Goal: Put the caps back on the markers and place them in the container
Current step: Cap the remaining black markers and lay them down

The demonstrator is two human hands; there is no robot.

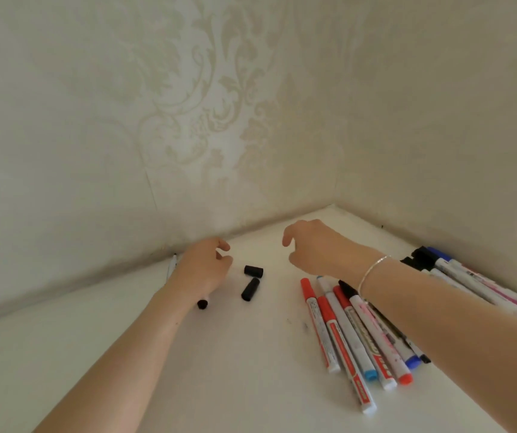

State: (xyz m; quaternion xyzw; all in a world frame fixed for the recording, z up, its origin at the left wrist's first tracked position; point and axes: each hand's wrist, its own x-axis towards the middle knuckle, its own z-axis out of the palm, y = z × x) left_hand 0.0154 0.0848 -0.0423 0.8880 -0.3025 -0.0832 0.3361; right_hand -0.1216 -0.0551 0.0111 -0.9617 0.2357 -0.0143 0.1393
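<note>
My left hand (205, 267) hovers palm down over the white table (235, 370) near the back wall, fingers loosely curled and apart, nothing visibly pinched. A black marker end (202, 304) pokes out from under its wrist. Two loose black caps (253, 271) (250, 289) lie just right of that hand. My right hand (311, 248), with a thin bracelet on the wrist, hangs open and empty above the table, right of the caps. Below it lies a fan of capped markers (344, 332) with red, blue and black caps. I see no container.
A second heap of markers (469, 282) lies at the far right against the side wall, partly hidden by my right forearm. A thin white marker (172, 267) rests along the back wall behind my left hand. Patterned walls close the table's corner (333, 206).
</note>
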